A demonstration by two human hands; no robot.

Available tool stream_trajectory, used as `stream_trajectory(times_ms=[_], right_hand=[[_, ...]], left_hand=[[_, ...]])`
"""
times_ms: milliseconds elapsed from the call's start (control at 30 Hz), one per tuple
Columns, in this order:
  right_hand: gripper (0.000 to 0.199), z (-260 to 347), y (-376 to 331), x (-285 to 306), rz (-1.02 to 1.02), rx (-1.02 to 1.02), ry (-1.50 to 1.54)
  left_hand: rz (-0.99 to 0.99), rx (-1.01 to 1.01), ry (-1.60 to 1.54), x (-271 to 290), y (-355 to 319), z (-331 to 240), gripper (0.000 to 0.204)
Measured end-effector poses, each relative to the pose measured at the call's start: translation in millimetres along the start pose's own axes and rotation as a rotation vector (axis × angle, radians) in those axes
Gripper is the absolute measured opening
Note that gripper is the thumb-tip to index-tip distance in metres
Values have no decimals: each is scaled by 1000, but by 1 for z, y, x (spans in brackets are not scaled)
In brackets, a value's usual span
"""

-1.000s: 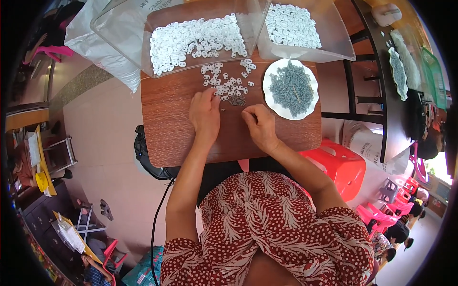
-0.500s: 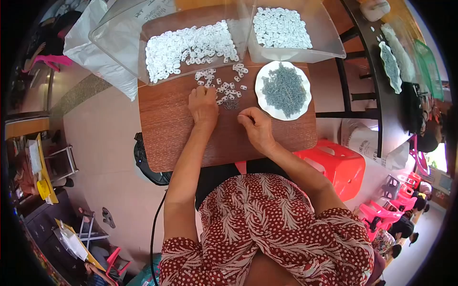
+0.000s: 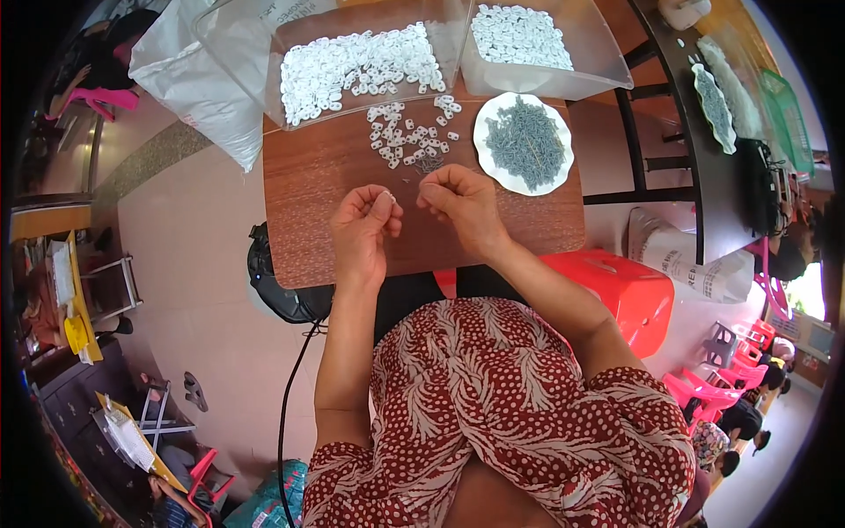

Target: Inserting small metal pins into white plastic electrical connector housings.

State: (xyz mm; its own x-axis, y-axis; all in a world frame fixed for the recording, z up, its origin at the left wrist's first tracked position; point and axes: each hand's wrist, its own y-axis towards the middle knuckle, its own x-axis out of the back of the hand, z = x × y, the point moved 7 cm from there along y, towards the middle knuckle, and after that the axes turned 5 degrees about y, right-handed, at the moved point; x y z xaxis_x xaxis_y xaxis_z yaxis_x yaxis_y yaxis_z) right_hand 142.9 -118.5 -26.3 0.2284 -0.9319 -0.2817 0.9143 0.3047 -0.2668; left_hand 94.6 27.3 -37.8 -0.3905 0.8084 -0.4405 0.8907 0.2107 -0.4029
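Left hand (image 3: 359, 231): grip pinched on white piece (image 3: 392, 197); fingertip-only hold could let it slip. Right hand (image 3: 468, 207): grip pinched closed, contents can't tell.

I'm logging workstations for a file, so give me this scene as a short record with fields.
Left hand: over the table, apparently pinching a white piece
Right hand: beside it, thumb and fingertips together; any held thing hidden
Loose pieces: white, scattered beyond the hands
Pin pile: small, beside the loose pieces
Plate: white, wavy-rimmed, heaped with grey pins
Left tub: clear, holds white pieces
Right tub: likewise
Stool: red, right of table
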Motion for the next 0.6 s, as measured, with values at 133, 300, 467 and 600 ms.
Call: stream_trajectory(times_ms=[133,300,467,600], right_hand=[[4,16,-11,-18,36,146,60],[3,21,-23,-27,75,188,84],[3,22,-32,-29,56,205,98],[4,20,-36,-33,78,202,107]], left_hand=[[20,22,-42,-5,-21,-1,11],[53,-16,-80,-10,-35,-4,10],[-7,-32,10,-9,-45,-7,8],[-11,-60,40,-11,-51,-10,10]])
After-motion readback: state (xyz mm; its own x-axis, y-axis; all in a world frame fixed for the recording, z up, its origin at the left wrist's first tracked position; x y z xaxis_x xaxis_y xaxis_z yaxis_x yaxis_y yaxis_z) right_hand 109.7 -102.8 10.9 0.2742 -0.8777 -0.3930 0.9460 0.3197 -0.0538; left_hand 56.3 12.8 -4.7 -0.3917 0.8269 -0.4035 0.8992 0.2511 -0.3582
